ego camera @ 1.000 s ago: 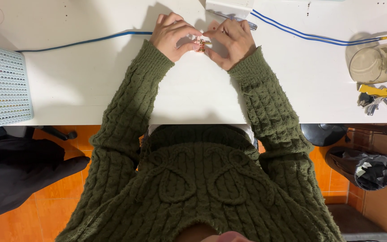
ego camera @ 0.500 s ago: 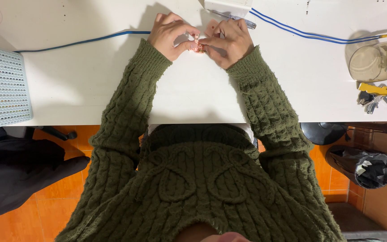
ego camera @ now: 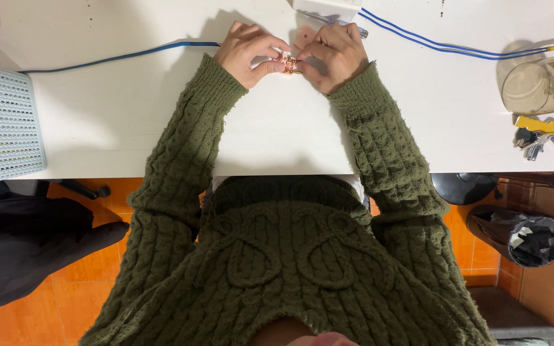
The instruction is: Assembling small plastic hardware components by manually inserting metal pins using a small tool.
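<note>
My left hand (ego camera: 249, 52) and my right hand (ego camera: 333, 56) meet over the far middle of a white table (ego camera: 123, 122). Together they pinch a small pinkish, metallic object (ego camera: 288, 64) between the fingertips. Its exact shape is too small to tell. Both arms wear green cable-knit sleeves. A small pink flat piece (ego camera: 304, 35) lies on the table just beyond my right hand, and a pen-like tool (ego camera: 341, 24) lies behind it.
A blue cable (ego camera: 123, 56) runs left and two blue cables (ego camera: 444, 45) run right. A pale perforated tray (ego camera: 0, 122) sits at the left edge. A glass pot lid (ego camera: 543, 83) and keys (ego camera: 540, 136) lie at right. Below are orange floor tiles, dark cloth and a black bag (ego camera: 526, 236).
Both hands stay together on the small object with only slight finger shifts. Nothing else on the table has moved.
</note>
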